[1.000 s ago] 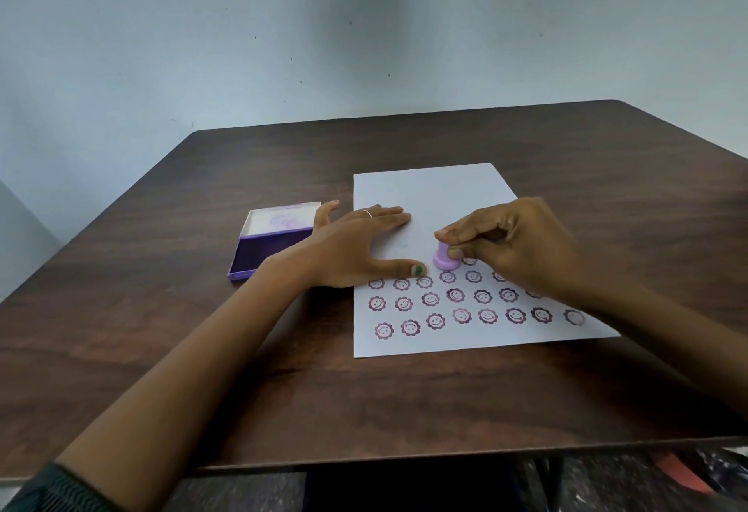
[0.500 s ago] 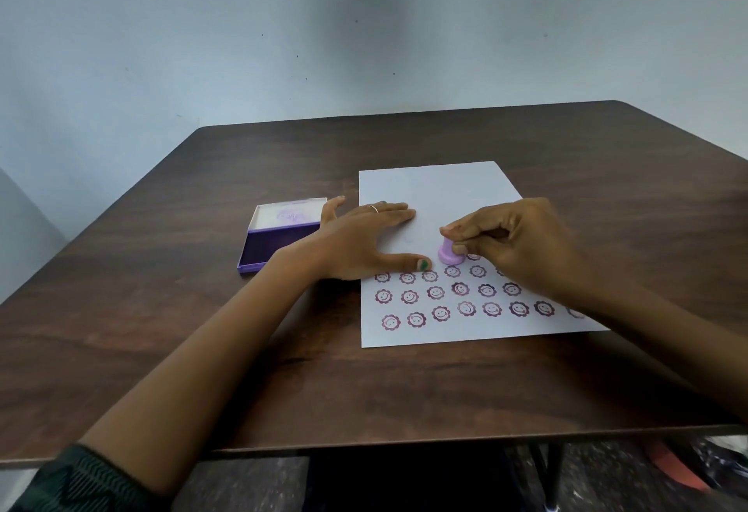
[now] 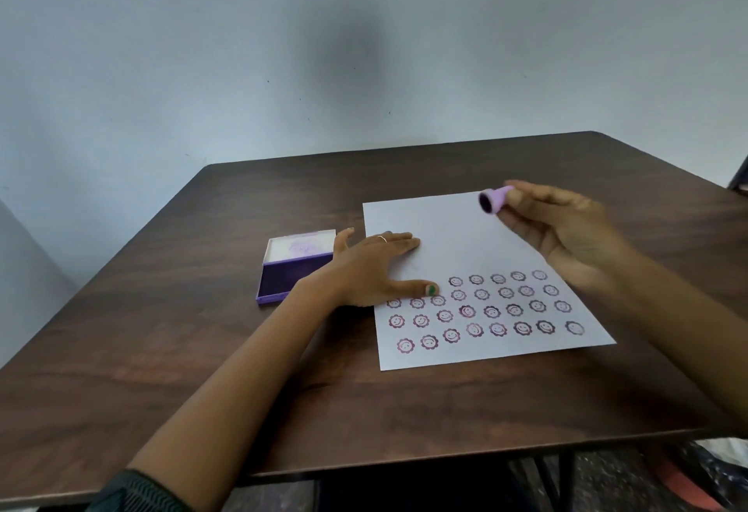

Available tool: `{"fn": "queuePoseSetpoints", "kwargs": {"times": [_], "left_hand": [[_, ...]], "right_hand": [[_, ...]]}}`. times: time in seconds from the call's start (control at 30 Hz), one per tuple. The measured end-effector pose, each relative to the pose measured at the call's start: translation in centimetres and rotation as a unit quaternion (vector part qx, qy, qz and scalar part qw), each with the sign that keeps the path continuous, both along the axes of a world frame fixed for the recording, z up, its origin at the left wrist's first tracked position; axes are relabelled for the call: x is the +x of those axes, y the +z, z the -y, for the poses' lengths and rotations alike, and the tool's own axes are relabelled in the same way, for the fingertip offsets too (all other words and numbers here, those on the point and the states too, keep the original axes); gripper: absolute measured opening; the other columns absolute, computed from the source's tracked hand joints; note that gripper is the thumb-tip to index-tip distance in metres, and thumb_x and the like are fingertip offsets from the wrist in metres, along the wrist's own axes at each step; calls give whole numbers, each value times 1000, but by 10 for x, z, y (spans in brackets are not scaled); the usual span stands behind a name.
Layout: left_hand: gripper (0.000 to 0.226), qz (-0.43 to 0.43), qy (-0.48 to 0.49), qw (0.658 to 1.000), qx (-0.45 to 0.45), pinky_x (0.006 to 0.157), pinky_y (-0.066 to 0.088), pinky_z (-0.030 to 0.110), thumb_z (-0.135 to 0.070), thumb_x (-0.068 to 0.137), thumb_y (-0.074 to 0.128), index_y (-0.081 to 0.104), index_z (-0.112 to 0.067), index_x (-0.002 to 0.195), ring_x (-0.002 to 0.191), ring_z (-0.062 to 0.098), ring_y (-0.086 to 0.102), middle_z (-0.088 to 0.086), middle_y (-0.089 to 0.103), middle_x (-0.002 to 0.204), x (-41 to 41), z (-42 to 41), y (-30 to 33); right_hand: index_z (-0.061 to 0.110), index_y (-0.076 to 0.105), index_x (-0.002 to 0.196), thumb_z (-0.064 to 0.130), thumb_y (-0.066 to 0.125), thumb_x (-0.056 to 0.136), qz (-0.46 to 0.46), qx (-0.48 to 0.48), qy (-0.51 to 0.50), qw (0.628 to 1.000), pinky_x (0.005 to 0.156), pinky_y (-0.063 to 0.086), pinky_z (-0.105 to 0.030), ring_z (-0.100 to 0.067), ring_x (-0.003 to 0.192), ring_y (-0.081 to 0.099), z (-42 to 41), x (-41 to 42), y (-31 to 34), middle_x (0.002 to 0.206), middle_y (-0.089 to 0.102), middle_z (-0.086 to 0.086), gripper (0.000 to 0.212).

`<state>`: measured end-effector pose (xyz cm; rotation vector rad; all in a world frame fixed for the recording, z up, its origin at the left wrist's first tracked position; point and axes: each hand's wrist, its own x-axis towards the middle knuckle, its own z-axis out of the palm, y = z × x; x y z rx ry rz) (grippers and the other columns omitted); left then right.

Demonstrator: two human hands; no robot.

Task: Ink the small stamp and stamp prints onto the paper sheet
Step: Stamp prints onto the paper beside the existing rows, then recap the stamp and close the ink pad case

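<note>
Head view. Dark brown wood-grain table (image 3: 162,349) against a plain pale blue-grey wall (image 3: 202,46).

White rectangular paper sheet (image 3: 457,244) lies flat right of table centre, turned slightly so its long edges run away to the far left. Near half carries rows of purple flower-shaped smiley prints (image 3: 491,311); far half bare. The row farthest from the viewer is short and covers only the right part of the sheet. Some prints dark, some faint.

Left hand (image 3: 364,269) lies flat, fingers spread, palm down across the left edge of the sheet, grasping nothing, just pressing. Thumb tip with green nail touches the paper beside the left end of the print rows. Thin ring (image 3: 382,239) on one finger. Dark patterned sleeve cuff (image 3: 137,491) at the near left corner.

Right hand (image 3: 566,236) is raised above the far right part of the sheet, clear of the paper. Its fingertips pinch the small lilac plastic stamp (image 3: 496,200), held sideways, dark inked face turned left. Hand slightly blurred.

Open purple rectangular ink pad case (image 3: 297,269) sits on the table just left of the left hand, well apart from the stamp; white lid interior with pale purple smudges on the far side, dark purple pad on the near side.
</note>
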<state>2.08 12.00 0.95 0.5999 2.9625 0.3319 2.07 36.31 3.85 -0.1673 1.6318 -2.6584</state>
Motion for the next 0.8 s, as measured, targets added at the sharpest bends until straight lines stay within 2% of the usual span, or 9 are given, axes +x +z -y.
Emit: {"fn": "queuePoseSetpoints", "kwargs": {"times": [0.07, 0.2, 0.27, 0.33, 0.43, 0.6, 0.7, 0.8], "left_hand": [[90, -1, -1, 1000, -1, 114, -9, 54, -77, 74, 39, 22, -31, 148, 146, 12, 15, -9, 20, 158, 0, -1, 0], [87, -7, 1, 1000, -2, 113, -10, 52, -75, 77, 42, 22, -30, 148, 146, 13, 15, -8, 20, 158, -1, -1, -1], [86, -12, 1, 1000, -1, 113, -9, 51, -75, 77, 42, 23, -31, 148, 146, 14, 15, -8, 21, 158, -1, 0, -1], [85, -25, -4, 1000, 6, 113, -8, 48, -75, 77, 42, 26, -31, 147, 145, 13, 18, -8, 24, 157, -1, 1, -2], [81, -62, -9, 998, 32, 112, -2, 42, -76, 76, 41, 33, -33, 144, 142, 11, 24, -10, 33, 153, -1, 2, 1], [74, -160, 28, 984, 70, 106, 11, 33, -78, 78, 32, 46, -33, 135, 134, 10, 37, -6, 50, 142, -5, 18, 10], [67, -205, 61, 975, 65, 102, 17, 33, -72, 80, 30, 53, -32, 130, 127, 11, 46, -8, 55, 136, -9, 36, 14], [52, -261, 78, 961, 59, 95, 19, 31, -64, 88, 35, 57, -34, 124, 119, 10, 52, -10, 61, 128, -13, 52, 17]], "right_hand": [[4, 68, 86, 6, 67, 67, 65, -69, 6, 995, 77, 57, -23, -16, 88, 71, -3, -3, 0, 83, 77, -7, 19], [2, 72, 73, 3, 65, 64, 125, -111, 15, 986, 64, 59, -22, -16, 79, 73, 2, -5, -2, 78, 76, -9, 11], [2, 72, 72, 2, 65, 63, 123, -119, 26, 985, 61, 59, -22, -16, 77, 73, 8, -9, 1, 77, 76, -10, 11], [1, 69, 79, 2, 65, 65, 113, -122, 43, 985, 60, 58, -22, -16, 77, 73, 17, -15, 6, 77, 76, -9, 15], [0, 66, 87, 0, 61, 77, 102, -129, 59, 985, 65, 59, -23, -15, 78, 73, 33, -28, 15, 77, 76, -9, 11], [-1, 68, 82, -2, 63, 76, 52, -105, 67, 991, 65, 58, -22, -17, 82, 72, 56, -51, 20, 78, 76, -9, 8], [3, 70, 77, 0, 65, 75, 25, -72, 38, 996, 67, 57, -20, -16, 82, 72, 55, -58, 6, 77, 77, -6, 6], [2, 68, 84, 0, 66, 76, 36, -56, -21, 998, 67, 58, -21, -17, 78, 73, 49, -64, -6, 73, 76, -5, 8]]}}
